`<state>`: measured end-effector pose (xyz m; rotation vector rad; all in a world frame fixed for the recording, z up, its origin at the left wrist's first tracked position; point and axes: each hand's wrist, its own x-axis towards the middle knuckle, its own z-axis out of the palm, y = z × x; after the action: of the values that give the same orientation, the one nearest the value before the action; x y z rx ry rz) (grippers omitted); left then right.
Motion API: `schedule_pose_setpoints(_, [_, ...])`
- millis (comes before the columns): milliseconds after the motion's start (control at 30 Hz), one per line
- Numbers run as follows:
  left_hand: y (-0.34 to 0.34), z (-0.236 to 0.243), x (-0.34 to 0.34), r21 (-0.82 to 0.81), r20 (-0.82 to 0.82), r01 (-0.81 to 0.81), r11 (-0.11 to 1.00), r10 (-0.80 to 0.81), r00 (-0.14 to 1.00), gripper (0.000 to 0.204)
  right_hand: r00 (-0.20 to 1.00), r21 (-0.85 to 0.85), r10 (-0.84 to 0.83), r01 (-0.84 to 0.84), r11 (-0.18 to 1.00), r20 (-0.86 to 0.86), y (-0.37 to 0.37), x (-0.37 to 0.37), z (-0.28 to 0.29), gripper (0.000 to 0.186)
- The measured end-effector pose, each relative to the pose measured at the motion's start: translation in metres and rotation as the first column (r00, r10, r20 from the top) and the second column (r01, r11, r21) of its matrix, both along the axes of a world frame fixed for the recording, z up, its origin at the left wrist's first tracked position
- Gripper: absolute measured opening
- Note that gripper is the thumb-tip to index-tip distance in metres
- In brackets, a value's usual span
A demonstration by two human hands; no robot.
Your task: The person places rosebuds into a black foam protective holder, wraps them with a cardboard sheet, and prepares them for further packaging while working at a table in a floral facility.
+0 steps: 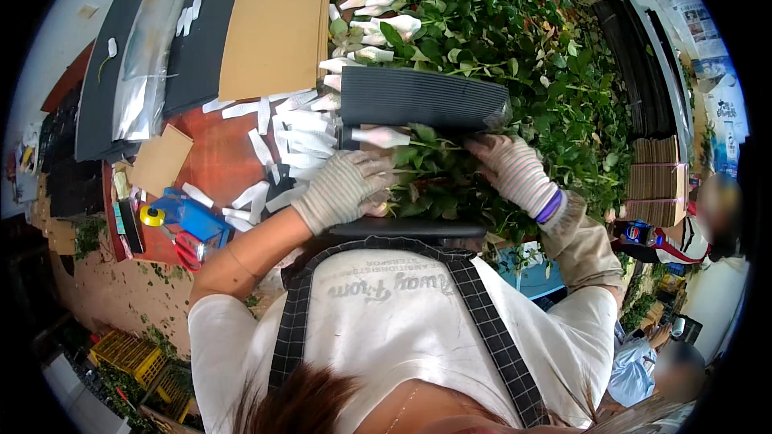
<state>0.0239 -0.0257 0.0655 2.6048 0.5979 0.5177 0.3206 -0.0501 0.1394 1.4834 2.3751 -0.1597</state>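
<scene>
My left hand (344, 190), in a striped knit glove, curls over a rose head (376, 209) whose pale petals show just below its fingers. My right hand (512, 170), gloved alike with a purple cuff, closes round leafy rose stems (438, 149); its fingertips are partly hidden by leaves. Between the two hands lies a rose in a white sleeve (380, 137), its head pointing left. Just beyond it stands a dark stack of ridged sheets (422, 96). Nearest my body is a black edge (406, 229).
Many leafy roses (515, 32) with white-sleeved heads cover the far right. Loose white sleeves (301, 141) lie left of my hands. Brown cardboard (273, 24) and dark sheets (205, 32) are at the far left. Red scissors (187, 251) lie by a blue box (201, 221). Cardboard bundles (655, 177) stand right.
</scene>
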Motion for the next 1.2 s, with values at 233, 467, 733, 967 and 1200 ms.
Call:
schedule_pose_setpoints(233, [0.002,-0.012,-0.001,0.095,0.032,-0.023,0.995,0.020,0.999,0.034,0.946,0.205,0.107,-0.044,0.978,-0.305,0.012,-0.055,0.011,0.040])
schedule_pose_setpoints(467, [0.011,0.002,-0.014,-0.006,0.011,-0.444,0.896,0.444,0.896,0.041,0.965,0.300,0.184,-0.122,0.946,-0.189,0.014,-0.072,-0.063,0.044])
schedule_pose_setpoints(733, [0.021,-0.046,-0.014,-0.034,0.163,-0.351,0.936,0.352,0.922,0.014,0.955,0.300,0.214,-0.146,0.943,-0.208,0.011,-0.072,-0.076,0.045])
schedule_pose_setpoints(967, [0.019,-0.033,-0.096,-0.354,0.073,-0.725,0.591,0.790,0.609,0.019,0.964,0.207,0.193,-0.155,0.966,-0.180,0.016,-0.076,-0.069,0.053])
schedule_pose_setpoints(1200, [0.007,0.019,-0.036,-0.128,0.123,-0.314,0.941,0.329,0.936,0.035,0.977,0.110,0.202,-0.194,0.975,-0.061,0.022,-0.081,-0.049,0.058])
